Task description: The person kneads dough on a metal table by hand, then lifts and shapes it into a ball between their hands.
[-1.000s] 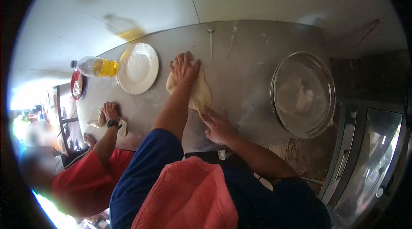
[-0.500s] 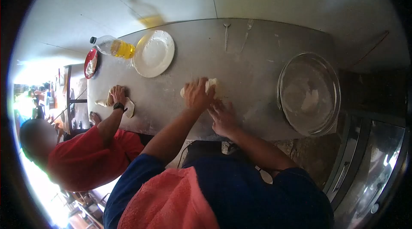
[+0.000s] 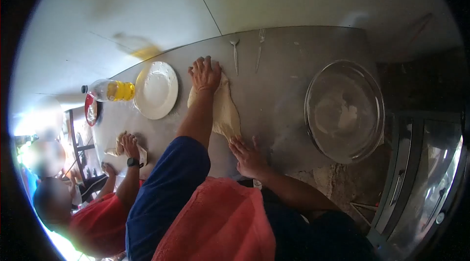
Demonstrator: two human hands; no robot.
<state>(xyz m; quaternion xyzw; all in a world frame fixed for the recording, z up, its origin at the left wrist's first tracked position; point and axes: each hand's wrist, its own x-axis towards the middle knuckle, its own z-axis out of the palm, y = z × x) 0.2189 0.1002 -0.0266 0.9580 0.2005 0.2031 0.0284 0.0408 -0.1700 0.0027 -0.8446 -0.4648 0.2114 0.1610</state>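
Since the earlier frame our left hand [image 3: 205, 76] has pushed forward, stretching the dough [image 3: 225, 109]. Our grey table [image 3: 279, 94] bears the clear bowl [image 3: 320, 109] at three o'clock, the dough mid-table, the white plate [image 3: 156, 90] at nine. Left fingers spread over the dough's twelve o'clock end; our right hand [image 3: 250, 160], fingers extended, touches its tip at five.

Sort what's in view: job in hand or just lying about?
Job in hand: dough; left hand on its far part; right hand at its near end; table under it.

Likely lying about: white plate; bottle of yellow liquid; red dish; spoon; fork; round basin (whitish residue, maybe linked).
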